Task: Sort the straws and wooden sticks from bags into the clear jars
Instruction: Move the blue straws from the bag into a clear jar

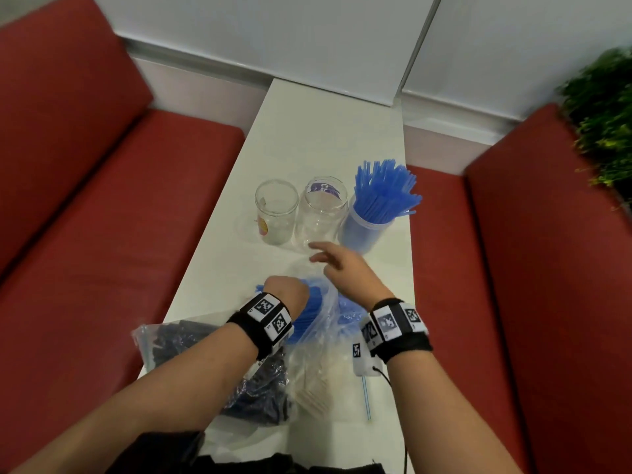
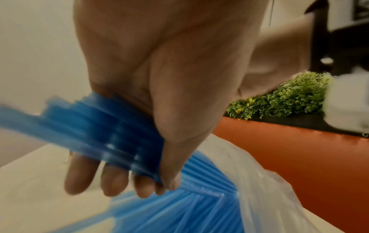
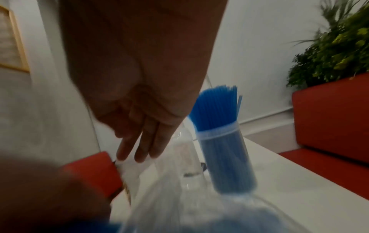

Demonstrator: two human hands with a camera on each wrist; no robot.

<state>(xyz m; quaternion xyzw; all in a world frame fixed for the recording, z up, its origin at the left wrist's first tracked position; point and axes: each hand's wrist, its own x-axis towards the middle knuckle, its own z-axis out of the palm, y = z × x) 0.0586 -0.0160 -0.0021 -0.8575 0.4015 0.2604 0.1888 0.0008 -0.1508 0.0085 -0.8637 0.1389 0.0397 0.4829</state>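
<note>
My left hand [image 1: 286,293] grips a bundle of blue straws [image 2: 103,135] at the mouth of a clear plastic bag [image 1: 325,309], thumb over them and fingers [image 2: 113,181] curled under. My right hand [image 1: 337,260] hovers open just beyond the bag, fingers [image 3: 139,148] straight, close to the middle jar [image 1: 321,213]. That jar and the left jar [image 1: 275,212] stand empty. The right jar [image 1: 367,227] is packed with upright blue straws [image 3: 217,108]. A bag of dark straws [image 1: 212,357] and a bag of wooden sticks [image 1: 314,388] lie under my forearms.
The narrow white table [image 1: 307,131] runs away from me between two red benches [image 1: 85,217], with a white wall behind. A green plant [image 1: 605,121] sits above the right bench. One loose blue straw [image 1: 366,398] lies near my right wrist.
</note>
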